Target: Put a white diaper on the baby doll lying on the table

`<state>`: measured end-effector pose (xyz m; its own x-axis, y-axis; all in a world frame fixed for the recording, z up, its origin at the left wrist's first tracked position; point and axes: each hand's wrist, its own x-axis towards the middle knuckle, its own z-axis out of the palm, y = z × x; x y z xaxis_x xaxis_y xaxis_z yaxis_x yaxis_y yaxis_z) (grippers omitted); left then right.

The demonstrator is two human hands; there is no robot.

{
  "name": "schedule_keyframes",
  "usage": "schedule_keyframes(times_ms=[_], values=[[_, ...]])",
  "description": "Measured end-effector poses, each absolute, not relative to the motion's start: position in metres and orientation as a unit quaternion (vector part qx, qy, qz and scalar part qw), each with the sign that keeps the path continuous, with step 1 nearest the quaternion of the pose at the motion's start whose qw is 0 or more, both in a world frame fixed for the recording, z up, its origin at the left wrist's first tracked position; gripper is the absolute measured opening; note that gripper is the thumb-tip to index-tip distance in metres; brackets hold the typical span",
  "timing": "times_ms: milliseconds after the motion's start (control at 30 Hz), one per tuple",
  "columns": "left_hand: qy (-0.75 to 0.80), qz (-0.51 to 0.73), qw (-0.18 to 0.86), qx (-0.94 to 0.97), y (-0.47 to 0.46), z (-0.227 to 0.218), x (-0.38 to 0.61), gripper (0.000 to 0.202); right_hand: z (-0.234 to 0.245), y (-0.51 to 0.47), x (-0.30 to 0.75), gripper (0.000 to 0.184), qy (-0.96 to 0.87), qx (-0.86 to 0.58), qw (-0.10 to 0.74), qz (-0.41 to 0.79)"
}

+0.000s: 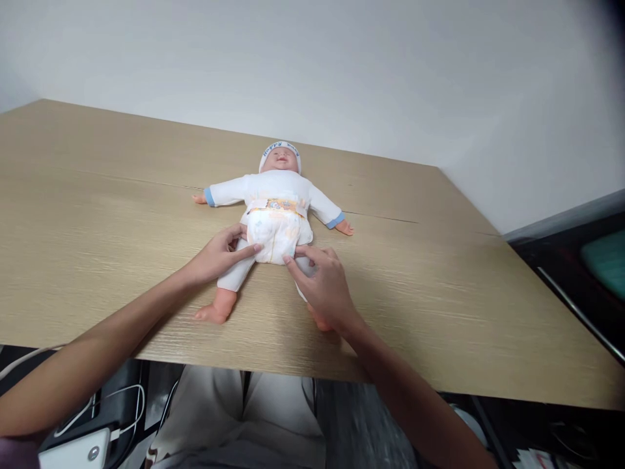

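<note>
A baby doll [278, 182] in white clothes with blue cuffs and a printed cap lies on its back, feet toward me. Around its hips, over the clothes, is a white disposable diaper [274, 234], its patterned yellow waistband and side tabs at the belly. My left hand [219, 254] is at the diaper's left leg edge, thumb on the lower front and fingers curled at the hip. On the other side my right hand [319, 270] pinches the diaper's leg edge between thumb and index finger, covering part of the doll's leg.
The doll lies on a wide wooden table [122, 260] against a pale wall [312, 71]. A white power bank [75, 451] with a cable is below the table edge at lower left. A dark-framed object [576, 260] borders the table on the right.
</note>
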<state>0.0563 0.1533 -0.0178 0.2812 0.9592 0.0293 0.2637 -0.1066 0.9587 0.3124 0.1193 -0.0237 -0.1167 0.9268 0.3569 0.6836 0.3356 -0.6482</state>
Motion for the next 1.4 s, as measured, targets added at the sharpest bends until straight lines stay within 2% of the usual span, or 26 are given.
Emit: schedule_keyframes(times_ms=[300,867,967,1233,1400], values=[[0.462,0.378,0.485,0.639,0.157,-0.023,0.054,0.05,-0.024,0.121,0.312,0.023,-0.704,-0.568,0.37,0.213],[0.455,0.365,0.487,0.649,0.157,-0.02,0.054,0.045,-0.03,0.123,0.31,0.017,-0.744,-0.544,0.342,0.182],[0.461,0.365,0.502,0.635,0.157,-0.019,0.054,0.047,-0.031,0.126,0.311,0.021,-0.728,-0.546,0.355,0.213],[0.435,0.403,0.614,0.52,0.162,-0.02,0.056,0.048,-0.034,0.132,0.321,0.045,-0.669,-0.573,0.382,0.28],[0.427,0.416,0.621,0.509,0.164,-0.025,0.056,0.05,-0.028,0.13,0.316,0.045,-0.673,-0.558,0.398,0.279]])
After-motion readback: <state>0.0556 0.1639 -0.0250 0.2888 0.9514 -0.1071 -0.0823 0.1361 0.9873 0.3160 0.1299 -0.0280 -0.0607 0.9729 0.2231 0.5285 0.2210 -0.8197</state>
